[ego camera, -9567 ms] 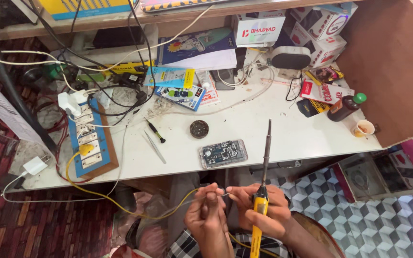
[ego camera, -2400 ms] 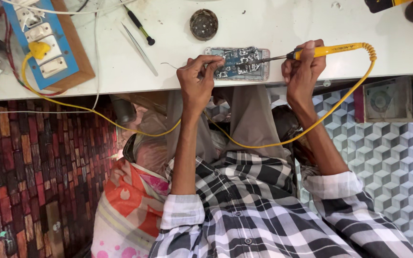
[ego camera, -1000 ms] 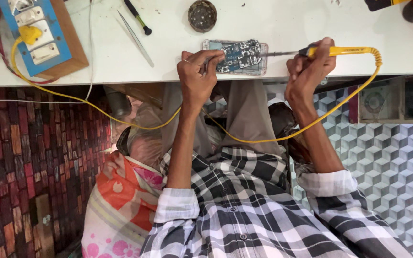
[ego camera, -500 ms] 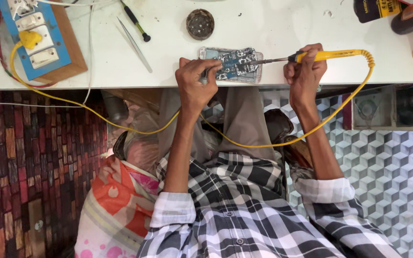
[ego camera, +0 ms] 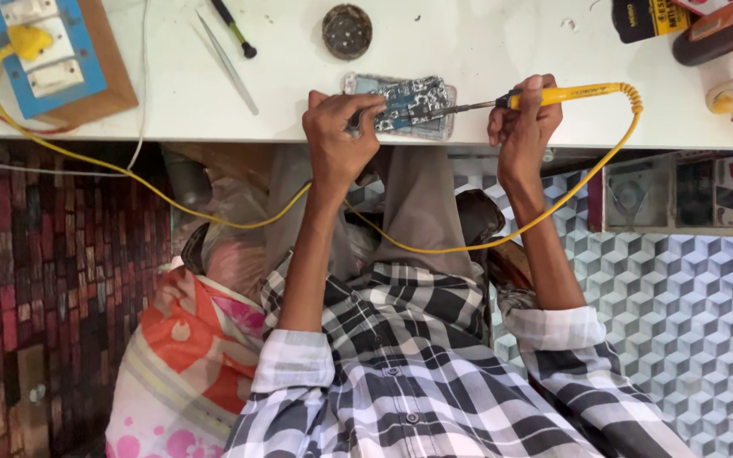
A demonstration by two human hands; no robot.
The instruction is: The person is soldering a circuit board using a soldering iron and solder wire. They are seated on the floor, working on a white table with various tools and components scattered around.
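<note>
The right hand (ego camera: 521, 119) grips a yellow soldering iron (ego camera: 553, 95) (tip on the circuit board (ego camera: 409, 100)), while the left hand (ego camera: 338, 136) pinches something at the board's edge on the counter (ego camera: 485, 42).

1. We spot a black box with a yellow label (ego camera: 648, 17) at the table's top right edge.
2. Beside it we see a red-and-white package corner (ego camera: 699, 7), mostly cropped.

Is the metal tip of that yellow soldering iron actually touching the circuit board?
Cannot tell. In the head view the soldering iron, held by the right hand, lies over the circuit board, but the left hand hides the tip.
</note>
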